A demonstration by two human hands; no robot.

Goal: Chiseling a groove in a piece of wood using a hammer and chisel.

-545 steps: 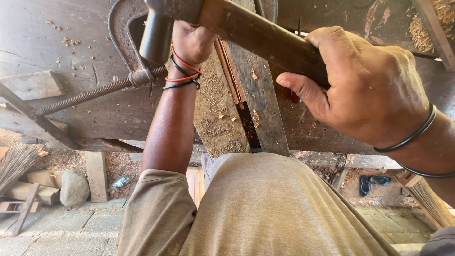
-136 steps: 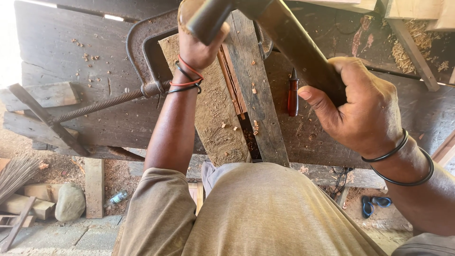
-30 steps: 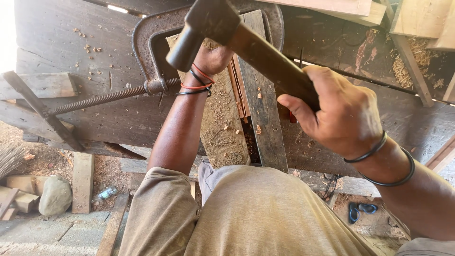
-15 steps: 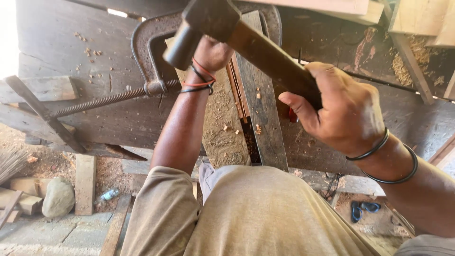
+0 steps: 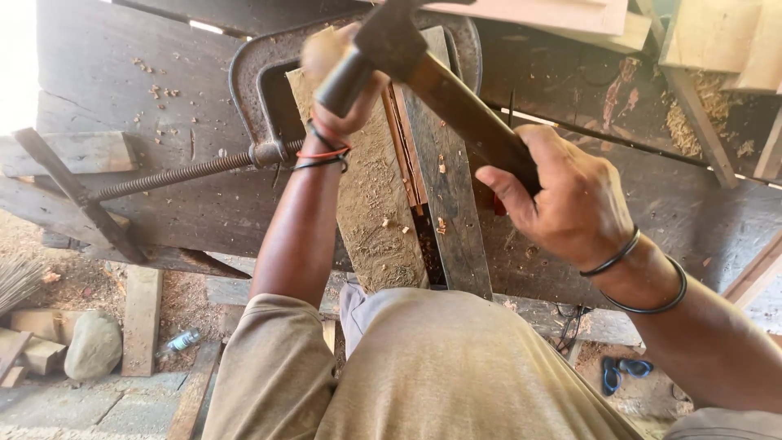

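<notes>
The hammer (image 5: 407,61) has swung lower; right hand (image 5: 570,204) fisted on its handle, left hand (image 5: 338,77) gripping something I can't make out.

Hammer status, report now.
Right hand shut on hammer handle, head raised. Left hand up by the clamped wood piece, blurred. C-clamp holds it; nothing in the way.

Dark-headed hammer (image 5: 423,73) on wooden handle, tilted above upright clamped plank (image 5: 444,204).
</notes>
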